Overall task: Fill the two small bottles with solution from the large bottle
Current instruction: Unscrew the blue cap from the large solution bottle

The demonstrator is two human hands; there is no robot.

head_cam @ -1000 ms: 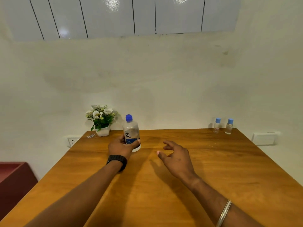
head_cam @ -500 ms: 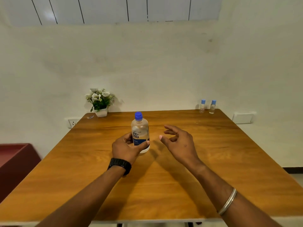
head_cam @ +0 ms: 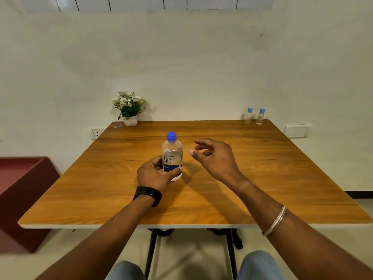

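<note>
The large clear bottle (head_cam: 172, 156) with a blue cap and a blue label stands upright near the middle of the wooden table (head_cam: 282, 178). My left hand (head_cam: 154, 174) grips its lower part from the left. Just right of the bottle, my right hand (head_cam: 216, 157) hovers above the table, fingers loosely curled, holding nothing. Two small clear bottles (head_cam: 249, 115) (head_cam: 260, 116) with blue caps stand side by side at the far right corner, well beyond both hands.
A white pot of white flowers (head_cam: 130, 110) stands at the table's far left corner against the wall. A dark red bench (head_cam: 22, 190) sits left of the table. Wall sockets (head_cam: 96, 133) (head_cam: 296, 130) flank the far edge.
My left hand has drawn the large bottle from the far left of the table toward the middle and nearer to me. The right hand stayed beside it, and the view has tilted down.
</note>
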